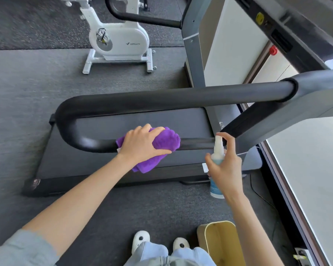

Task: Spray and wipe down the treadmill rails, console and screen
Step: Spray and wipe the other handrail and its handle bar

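The left hand [142, 144] grips a bunched purple microfibre cloth [161, 143], fingers curled over it, pressing it onto the lower bar of the treadmill's black looped handrail [171, 97]. The right hand [226, 166] is wrapped around a small white spray bottle [217, 150], index finger on its nozzle, just beside that bar near the grey upright. A white exercise bike [119, 41] stands beyond on the floor.

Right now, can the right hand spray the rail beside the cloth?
Probably yes: the right hand holds the bottle close to the rail, with nothing between the nozzle and the bare stretch beside the cloth.
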